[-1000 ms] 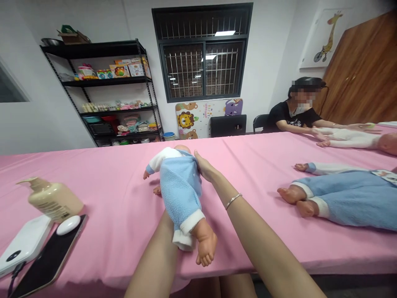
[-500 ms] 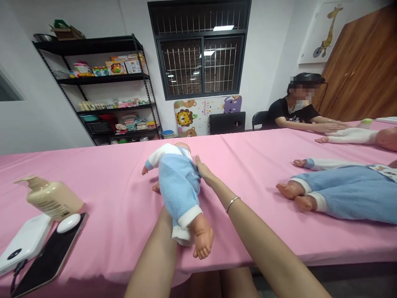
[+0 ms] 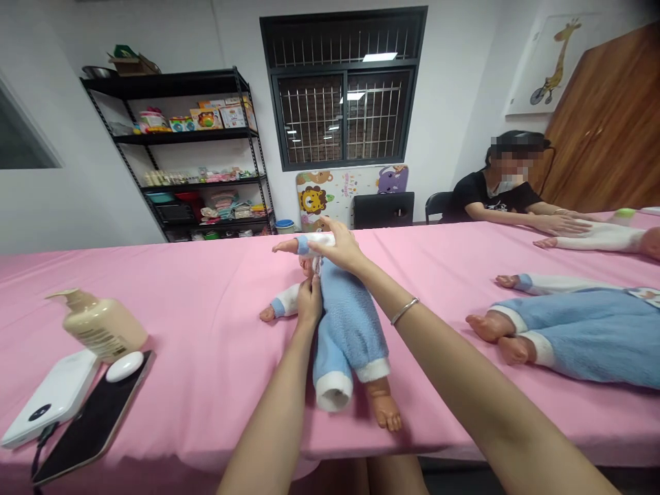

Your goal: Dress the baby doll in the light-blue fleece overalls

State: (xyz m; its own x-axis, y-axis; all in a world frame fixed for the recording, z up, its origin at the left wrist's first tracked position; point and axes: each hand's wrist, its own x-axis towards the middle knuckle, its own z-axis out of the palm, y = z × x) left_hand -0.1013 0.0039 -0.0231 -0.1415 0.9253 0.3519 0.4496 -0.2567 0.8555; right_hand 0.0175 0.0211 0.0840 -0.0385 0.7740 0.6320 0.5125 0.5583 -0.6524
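Observation:
A baby doll (image 3: pixel 343 313) in blue overalls with white sleeves lies on its side on the pink tablecloth, its front turned left and its legs toward me. One bare foot shows; the other trouser cuff looks hollow. My left hand (image 3: pixel 309 300) is closed against the doll's chest, its fingertips partly hidden by the clothing. Around the doll's raised upper arm and shoulder curves my right hand (image 3: pixel 341 246), thumb and fingers on either side of the white sleeve. The doll's head is mostly hidden behind my hands.
On the left are a pump bottle (image 3: pixel 106 326), a white power bank (image 3: pixel 51 399) and a dark phone (image 3: pixel 95 419) carrying a white oval case (image 3: pixel 124 367). A second doll (image 3: pixel 582 330) lies at right. Beyond it, a seated person (image 3: pixel 500 185) touches another doll (image 3: pixel 603 237).
The doll has rolled from mostly face-down onto its side, and its legs have shifted right. My left hand has come from beneath it to its chest; my right hand has moved up to its shoulder.

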